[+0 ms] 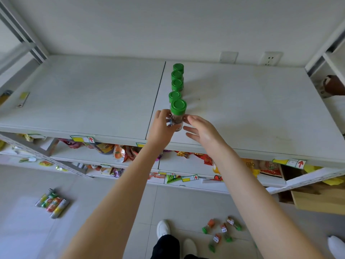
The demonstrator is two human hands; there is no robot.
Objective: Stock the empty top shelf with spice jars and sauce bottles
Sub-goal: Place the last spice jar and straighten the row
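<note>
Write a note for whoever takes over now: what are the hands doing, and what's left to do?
Left hand grips the front jar, upright at the front of the top shelf.
Right hand is open beside that jar.
Done: four jars stand in a row behind it.
Left: more jars and a bundle of bottles lie on the floor, yet to go up.

Single head-worn wide-angle view. The lens sits above the top shelf (242,101) and faces forward and steeply down, close to the shelf's front edge. The wall (168,25) behind closes the upper frame; the lower shelves (177,165) and floor (24,186) recede beneath. Straight edges bow toward the corners, bent by the wide lens.
</note>
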